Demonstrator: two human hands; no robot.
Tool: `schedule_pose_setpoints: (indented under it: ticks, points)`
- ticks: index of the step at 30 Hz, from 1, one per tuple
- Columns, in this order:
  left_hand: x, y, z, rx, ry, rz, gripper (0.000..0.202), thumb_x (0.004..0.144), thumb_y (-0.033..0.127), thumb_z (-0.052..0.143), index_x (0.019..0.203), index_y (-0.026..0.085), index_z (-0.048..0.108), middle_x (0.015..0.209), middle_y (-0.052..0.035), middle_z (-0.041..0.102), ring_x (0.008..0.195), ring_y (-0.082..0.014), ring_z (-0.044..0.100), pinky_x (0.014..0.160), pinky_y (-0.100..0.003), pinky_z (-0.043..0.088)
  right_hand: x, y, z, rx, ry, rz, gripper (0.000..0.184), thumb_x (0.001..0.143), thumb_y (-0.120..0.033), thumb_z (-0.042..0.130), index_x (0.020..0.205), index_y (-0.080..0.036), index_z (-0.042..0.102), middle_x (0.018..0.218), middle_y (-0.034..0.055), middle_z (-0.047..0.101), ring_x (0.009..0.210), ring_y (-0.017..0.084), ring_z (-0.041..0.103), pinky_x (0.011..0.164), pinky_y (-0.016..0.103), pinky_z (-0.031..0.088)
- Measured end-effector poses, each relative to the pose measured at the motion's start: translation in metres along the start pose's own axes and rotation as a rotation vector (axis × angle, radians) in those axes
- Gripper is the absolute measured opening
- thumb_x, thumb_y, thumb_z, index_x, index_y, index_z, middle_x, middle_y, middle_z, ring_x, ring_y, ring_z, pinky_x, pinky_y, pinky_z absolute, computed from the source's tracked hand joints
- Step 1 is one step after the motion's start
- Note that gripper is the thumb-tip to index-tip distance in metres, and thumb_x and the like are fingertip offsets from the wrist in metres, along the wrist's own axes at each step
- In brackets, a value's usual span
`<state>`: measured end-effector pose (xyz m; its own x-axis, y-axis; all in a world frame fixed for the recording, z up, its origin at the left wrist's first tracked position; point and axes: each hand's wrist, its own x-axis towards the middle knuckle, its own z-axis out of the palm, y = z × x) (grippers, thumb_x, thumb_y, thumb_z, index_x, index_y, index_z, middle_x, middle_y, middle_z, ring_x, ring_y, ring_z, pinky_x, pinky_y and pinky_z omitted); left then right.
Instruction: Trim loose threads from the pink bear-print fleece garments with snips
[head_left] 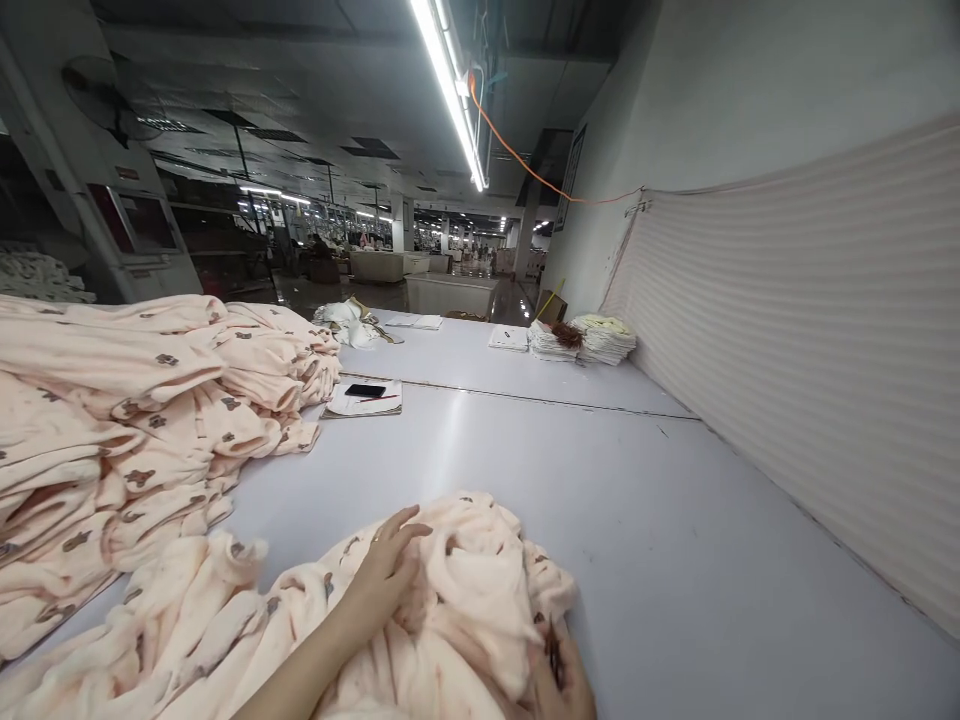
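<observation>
A soft, pale pink fleece garment (480, 580) with small brown printed motifs lies bunched on the table in front of me. My left hand (394, 555) rests on top of it, fingers stretched out and spread, the lower part sunk in the folds. At the garment's right edge, my right hand (566, 675) is closed, low in the view. A small dark object (553, 650) shows between its thumb and fingers, too unclear to name. The right fingertips are partly hidden by cloth.
A large heap of the same fleece (150, 430) fills the left side. Beyond it, a phone (366, 390) and a red pen lie on papers (341, 405). Folded white cloth stacks (604, 340) stand at the far right, near a striped fabric curtain (795, 380). A seam crosses the white table (675, 520).
</observation>
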<state>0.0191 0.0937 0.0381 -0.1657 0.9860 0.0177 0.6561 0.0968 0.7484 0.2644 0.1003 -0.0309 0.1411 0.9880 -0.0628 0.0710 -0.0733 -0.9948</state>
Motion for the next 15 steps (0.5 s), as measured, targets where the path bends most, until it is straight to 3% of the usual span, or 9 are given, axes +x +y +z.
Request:
schedule_pose_setpoints:
  ticks: [3, 5, 6, 8, 9, 11, 13, 15]
  points:
    - [-0.009, -0.014, -0.003, 0.063, -0.088, 0.032, 0.057, 0.071, 0.016, 0.047, 0.127, 0.026, 0.051, 0.149, -0.0053, 0.035, 0.140, -0.0300, 0.020, 0.110, -0.047, 0.027, 0.027, -0.016, 0.001, -0.169, 0.049, -0.079, 0.035, 0.080, -0.050, 0.052, 0.094, -0.019, 0.062, 0.095, 0.0076, 0.070, 0.090, 0.026, 0.063, 0.072, 0.030, 0.051]
    - [-0.009, -0.017, -0.004, 0.103, -0.120, 0.006, 0.061, 0.069, 0.017, 0.050, 0.131, 0.024, 0.049, 0.135, -0.0097, 0.052, 0.129, -0.0331, 0.040, 0.102, -0.047, 0.035, 0.039, -0.027, 0.007, -0.270, 0.073, -0.140, 0.031, 0.079, -0.045, 0.052, 0.094, -0.020, 0.061, 0.098, 0.0097, 0.067, 0.094, 0.028, 0.061, 0.078, 0.035, 0.048]
    - [-0.008, -0.017, -0.003, 0.106, -0.118, 0.001, 0.057, 0.070, 0.018, 0.051, 0.126, 0.023, 0.053, 0.123, -0.0094, 0.060, 0.118, -0.0322, 0.050, 0.097, -0.046, 0.039, 0.041, -0.032, 0.012, -0.302, 0.089, -0.175, 0.029, 0.078, -0.042, 0.053, 0.094, -0.020, 0.061, 0.103, 0.0106, 0.064, 0.098, 0.030, 0.058, 0.081, 0.037, 0.046]
    - [-0.005, -0.015, -0.002, 0.102, -0.108, 0.011, 0.032, 0.071, 0.018, 0.049, 0.099, 0.022, 0.065, 0.096, -0.0056, 0.068, 0.098, -0.0280, 0.058, 0.088, -0.041, 0.041, 0.039, -0.041, 0.023, -0.377, 0.079, -0.284, 0.025, 0.077, -0.034, 0.053, 0.097, -0.022, 0.062, 0.111, 0.0108, 0.060, 0.104, 0.031, 0.054, 0.083, 0.037, 0.043]
    - [-0.004, -0.013, -0.001, 0.094, -0.108, 0.016, 0.019, 0.073, 0.020, 0.048, 0.081, 0.022, 0.066, 0.084, -0.0035, 0.067, 0.091, -0.0257, 0.059, 0.086, -0.038, 0.041, 0.034, -0.046, 0.028, -0.422, 0.028, -0.349, 0.023, 0.077, -0.030, 0.052, 0.097, -0.023, 0.062, 0.109, 0.0095, 0.060, 0.102, 0.030, 0.056, 0.081, 0.036, 0.043]
    - [-0.003, -0.012, -0.001, 0.058, -0.110, 0.018, 0.025, 0.080, 0.024, 0.044, 0.058, 0.021, 0.055, 0.069, -0.0005, 0.063, 0.084, -0.0213, 0.058, 0.085, -0.033, 0.040, 0.021, -0.053, 0.037, -0.492, -0.153, -0.447, 0.019, 0.079, -0.027, 0.053, 0.095, -0.027, 0.064, 0.100, 0.0058, 0.063, 0.093, 0.025, 0.060, 0.075, 0.031, 0.045]
    - [-0.004, -0.013, -0.002, 0.009, -0.113, 0.001, 0.030, 0.084, 0.029, 0.041, 0.056, 0.021, 0.049, 0.068, 0.0011, 0.061, 0.081, -0.0185, 0.057, 0.083, -0.029, 0.040, 0.007, -0.059, 0.045, -0.510, -0.329, -0.464, 0.016, 0.079, -0.028, 0.057, 0.093, -0.029, 0.066, 0.092, 0.0025, 0.065, 0.085, 0.022, 0.063, 0.072, 0.028, 0.046]
    - [-0.007, -0.015, -0.003, -0.033, -0.111, -0.020, 0.027, 0.084, 0.033, 0.042, 0.061, 0.021, 0.049, 0.074, 0.0013, 0.061, 0.083, -0.0182, 0.056, 0.081, -0.027, 0.041, -0.002, -0.060, 0.054, -0.514, -0.409, -0.457, 0.019, 0.079, -0.027, 0.059, 0.095, -0.029, 0.068, 0.093, 0.0016, 0.067, 0.086, 0.021, 0.065, 0.073, 0.027, 0.047]
